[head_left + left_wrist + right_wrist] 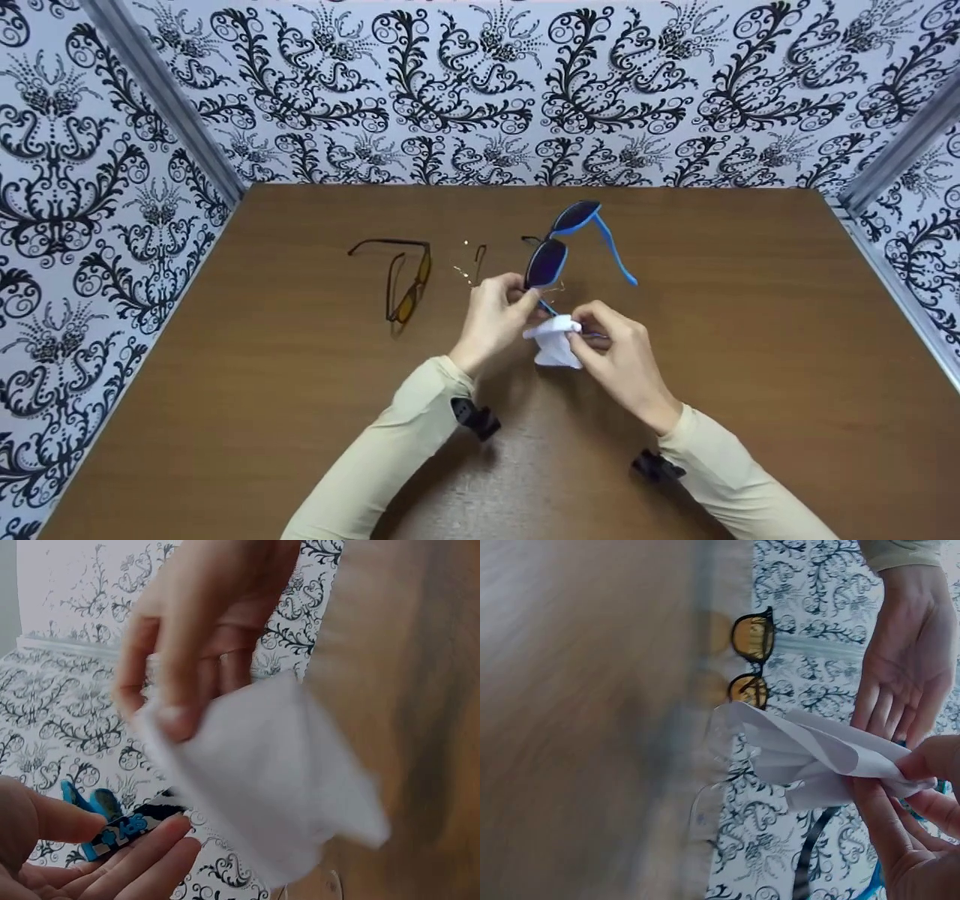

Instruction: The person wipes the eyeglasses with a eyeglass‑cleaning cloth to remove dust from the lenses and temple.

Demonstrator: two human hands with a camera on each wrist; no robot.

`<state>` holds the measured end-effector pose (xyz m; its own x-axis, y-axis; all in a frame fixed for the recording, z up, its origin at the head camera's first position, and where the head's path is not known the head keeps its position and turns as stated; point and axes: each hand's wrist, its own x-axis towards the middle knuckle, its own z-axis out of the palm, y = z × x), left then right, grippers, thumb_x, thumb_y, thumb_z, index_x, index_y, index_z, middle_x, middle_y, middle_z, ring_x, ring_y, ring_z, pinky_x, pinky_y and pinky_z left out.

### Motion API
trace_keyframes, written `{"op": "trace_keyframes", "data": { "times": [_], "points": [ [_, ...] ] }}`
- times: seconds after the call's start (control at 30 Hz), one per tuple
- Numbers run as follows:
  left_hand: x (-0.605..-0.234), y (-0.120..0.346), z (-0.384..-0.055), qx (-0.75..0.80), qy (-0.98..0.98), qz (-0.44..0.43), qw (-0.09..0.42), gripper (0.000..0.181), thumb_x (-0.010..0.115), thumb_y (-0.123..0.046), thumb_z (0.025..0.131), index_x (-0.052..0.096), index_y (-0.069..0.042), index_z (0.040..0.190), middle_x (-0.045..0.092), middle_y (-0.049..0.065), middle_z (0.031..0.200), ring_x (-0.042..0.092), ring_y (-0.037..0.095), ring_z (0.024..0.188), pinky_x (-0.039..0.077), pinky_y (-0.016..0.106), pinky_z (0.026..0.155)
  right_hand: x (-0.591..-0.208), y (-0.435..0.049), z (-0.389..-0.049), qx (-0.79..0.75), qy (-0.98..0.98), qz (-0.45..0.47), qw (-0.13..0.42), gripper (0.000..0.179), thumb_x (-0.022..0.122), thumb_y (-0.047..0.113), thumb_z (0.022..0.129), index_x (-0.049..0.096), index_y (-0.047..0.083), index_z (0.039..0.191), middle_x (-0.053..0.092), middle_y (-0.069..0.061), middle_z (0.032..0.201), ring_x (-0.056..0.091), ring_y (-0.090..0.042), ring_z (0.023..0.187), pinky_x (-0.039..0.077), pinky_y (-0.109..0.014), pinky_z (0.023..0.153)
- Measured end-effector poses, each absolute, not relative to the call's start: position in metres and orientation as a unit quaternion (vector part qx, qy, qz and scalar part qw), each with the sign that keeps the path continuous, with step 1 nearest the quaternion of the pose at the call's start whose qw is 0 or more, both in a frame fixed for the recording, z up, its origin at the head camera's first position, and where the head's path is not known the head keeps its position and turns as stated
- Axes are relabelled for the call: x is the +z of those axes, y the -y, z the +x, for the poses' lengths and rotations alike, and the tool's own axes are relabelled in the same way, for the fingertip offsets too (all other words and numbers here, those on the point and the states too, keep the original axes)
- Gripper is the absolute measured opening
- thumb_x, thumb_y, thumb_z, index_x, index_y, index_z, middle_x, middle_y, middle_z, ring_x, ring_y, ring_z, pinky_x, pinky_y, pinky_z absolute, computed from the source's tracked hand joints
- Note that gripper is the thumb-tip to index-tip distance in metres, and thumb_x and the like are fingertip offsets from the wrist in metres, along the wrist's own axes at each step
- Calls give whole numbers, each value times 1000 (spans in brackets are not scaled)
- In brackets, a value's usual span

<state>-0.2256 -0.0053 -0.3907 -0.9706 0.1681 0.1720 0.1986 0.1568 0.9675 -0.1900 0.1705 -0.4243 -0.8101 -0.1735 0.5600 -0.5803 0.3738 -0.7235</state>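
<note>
Between thumb and fingers, my left hand (pixel 491 311) holds a pair of blue sunglasses (pixel 547 264) with dark lenses, raised over the table and tilted. The left wrist view shows the thumb and fingers on a temple with a blue, black and white pattern (pixel 139 829). My right hand (pixel 619 352) pinches a white cloth (pixel 556 345), whose loose folds hang down just below the near end of the sunglasses. In the right wrist view the cloth (pixel 821 754) covers part of the sunglasses and overlaps the left fingertips.
Left of my hands, black-framed glasses with amber lenses (pixel 424 268) stand on the brown table (pixel 262 375). Behind the left hand lie thin-framed clear glasses (pixel 480 255), partly hidden by the hand and the sunglasses. Patterned walls (pixel 495 90) enclose the table at the back and sides.
</note>
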Motion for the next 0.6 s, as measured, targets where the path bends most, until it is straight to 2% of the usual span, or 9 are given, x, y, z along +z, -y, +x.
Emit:
{"op": "trace_keyframes", "data": {
  "times": [0.3, 0.4, 0.6],
  "points": [
    [-396, -11, -223, -602, 788, -99, 82, 11, 64, -3, 88, 70, 5, 92, 72, 13, 82, 70, 15, 75, 53, 23, 63, -411, -152, -191, 536, 777, 218, 249, 15, 68, -10, 82, 65, -2, 94, 66, -9, 92, 69, -25, 86, 54, -25, 70],
    [-397, -13, -223, -610, 782, -98, 82, 12, 65, -3, 88, 71, 5, 93, 72, 13, 82, 70, 15, 76, 53, 23, 64, -409, -150, -191, 541, 771, 220, 254, 16, 68, -11, 81, 66, -2, 95, 66, -9, 92, 69, -24, 85, 55, -25, 70],
    [-397, -13, -223, -610, 784, -92, 72, 11, 66, -6, 88, 71, 3, 88, 72, 10, 77, 68, 10, 68, 49, 22, 57, -415, -157, -190, 518, 779, 233, 267, 20, 69, -15, 77, 66, 0, 91, 66, -6, 89, 69, -22, 80, 54, -24, 69]
  ]
}}
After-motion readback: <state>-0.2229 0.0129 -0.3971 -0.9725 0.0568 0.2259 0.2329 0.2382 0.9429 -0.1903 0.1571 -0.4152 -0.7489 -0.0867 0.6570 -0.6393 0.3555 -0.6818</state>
